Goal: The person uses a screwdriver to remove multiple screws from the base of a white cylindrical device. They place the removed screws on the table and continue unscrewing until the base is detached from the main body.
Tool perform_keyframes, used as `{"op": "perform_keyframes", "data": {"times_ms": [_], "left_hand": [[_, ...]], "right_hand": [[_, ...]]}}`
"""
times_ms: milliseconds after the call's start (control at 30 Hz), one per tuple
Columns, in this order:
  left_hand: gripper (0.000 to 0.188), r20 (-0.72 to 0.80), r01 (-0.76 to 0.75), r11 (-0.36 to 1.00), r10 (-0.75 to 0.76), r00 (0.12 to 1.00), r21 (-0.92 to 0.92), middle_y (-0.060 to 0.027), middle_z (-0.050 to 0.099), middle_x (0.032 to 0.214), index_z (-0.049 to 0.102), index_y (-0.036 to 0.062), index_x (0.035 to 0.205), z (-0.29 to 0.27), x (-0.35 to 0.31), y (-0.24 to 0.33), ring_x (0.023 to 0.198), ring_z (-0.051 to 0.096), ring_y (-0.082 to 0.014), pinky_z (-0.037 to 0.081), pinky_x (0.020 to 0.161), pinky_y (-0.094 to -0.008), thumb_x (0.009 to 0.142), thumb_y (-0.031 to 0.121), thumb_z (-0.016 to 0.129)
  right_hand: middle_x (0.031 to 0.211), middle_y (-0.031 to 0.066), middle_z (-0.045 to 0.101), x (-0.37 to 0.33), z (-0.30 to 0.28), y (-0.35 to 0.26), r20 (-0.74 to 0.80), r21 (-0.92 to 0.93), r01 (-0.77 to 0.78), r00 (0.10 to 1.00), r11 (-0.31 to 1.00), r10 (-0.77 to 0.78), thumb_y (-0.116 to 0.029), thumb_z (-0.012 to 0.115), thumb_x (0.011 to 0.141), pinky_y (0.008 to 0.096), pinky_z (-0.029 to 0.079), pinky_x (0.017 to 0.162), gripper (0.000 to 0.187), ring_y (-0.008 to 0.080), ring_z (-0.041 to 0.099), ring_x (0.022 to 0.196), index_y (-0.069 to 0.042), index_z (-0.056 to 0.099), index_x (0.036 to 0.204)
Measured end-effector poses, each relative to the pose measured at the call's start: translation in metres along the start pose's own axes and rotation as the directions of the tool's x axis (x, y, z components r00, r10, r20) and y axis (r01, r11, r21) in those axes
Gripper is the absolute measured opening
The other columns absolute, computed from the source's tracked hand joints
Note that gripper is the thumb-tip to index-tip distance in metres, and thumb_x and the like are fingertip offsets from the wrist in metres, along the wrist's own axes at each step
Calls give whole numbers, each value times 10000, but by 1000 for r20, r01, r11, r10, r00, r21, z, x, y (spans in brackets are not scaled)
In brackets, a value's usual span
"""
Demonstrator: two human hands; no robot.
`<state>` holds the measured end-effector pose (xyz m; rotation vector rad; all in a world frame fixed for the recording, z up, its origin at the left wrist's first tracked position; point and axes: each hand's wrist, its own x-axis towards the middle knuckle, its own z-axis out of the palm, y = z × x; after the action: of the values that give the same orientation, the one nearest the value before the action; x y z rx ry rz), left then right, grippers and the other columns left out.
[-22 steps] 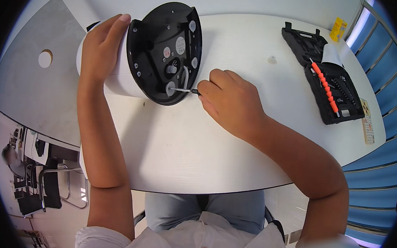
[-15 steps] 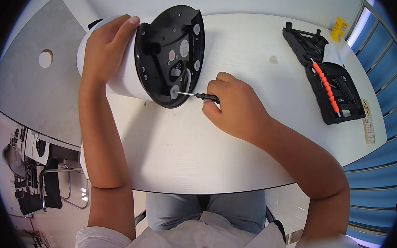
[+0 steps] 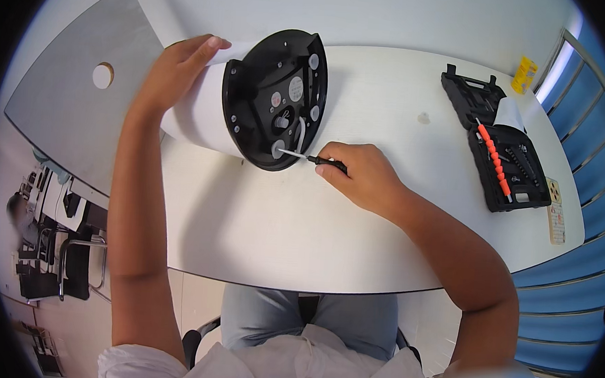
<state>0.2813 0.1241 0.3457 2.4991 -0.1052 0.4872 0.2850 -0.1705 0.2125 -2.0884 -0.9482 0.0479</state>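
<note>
I have the right hand (image 3: 364,175) gripping a slim, black-handled metal screwdriver (image 3: 325,163), its tip at a round white disc (image 3: 278,149) in the black plastic base (image 3: 255,106) leftward. My left hand (image 3: 173,75) lies against the white cylindrical body (image 3: 200,113); fingers hidden, I can't tell its grip.

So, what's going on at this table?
A seated person's left hand rests against a white, rounded appliance body lying on its side, its black plastic base exposed. The right hand grips a black-handled, metal-shafted screwdriver, its tip at a pale round foot low on the base. Farther right, an open black plastic tool case holds a ribbed orange shaft.
</note>
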Motion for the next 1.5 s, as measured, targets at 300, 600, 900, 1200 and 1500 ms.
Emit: {"op": "perform_keyframes", "data": {"times_ms": [300,600,900,1200,1500], "left_hand": [[586,-73,39,997,-35,997,60,-125,693,988,709,31,1007,11,6,-21,949,618,-254,419,898,-308,883,526,420],[596,-95,49,994,-40,995,98,-98,697,1046,702,35,1041,21,-2,-12,1010,611,-237,405,923,-298,873,539,432],[623,-48,-10,992,16,999,129,-125,695,984,711,29,985,21,4,-8,936,616,-262,415,879,-308,856,560,412],[553,-81,27,1000,-25,996,17,-94,702,985,717,35,969,21,1,-17,924,611,-206,414,868,-279,856,513,465],[506,-79,40,998,-45,996,-57,-96,709,980,704,2,984,20,-8,-15,884,626,-189,430,837,-254,858,450,505]], "right_hand": [[687,143,609,-4,7,-7,-126,-75,65,989,995,-74,-165,575,843,387,442,572,168,307,572,607,-7,621,812],[658,117,600,-1,-4,-8,74,22,-87,994,996,85,-149,545,842,404,443,569,165,301,576,612,-24,577,739],[652,76,582,-10,14,-5,-36,-552,241,950,798,-312,-148,583,845,382,462,541,100,266,592,613,-63,552,803],[727,121,588,-14,24,-22,-239,-289,64,961,955,-137,-147,587,815,410,477,579,129,305,593,663,-31,555,769],[732,138,601,-8,17,-9,-61,-172,38,997,984,-50,-195,552,873,453,495,635,218,343,606,678,-8,606,775]]}}
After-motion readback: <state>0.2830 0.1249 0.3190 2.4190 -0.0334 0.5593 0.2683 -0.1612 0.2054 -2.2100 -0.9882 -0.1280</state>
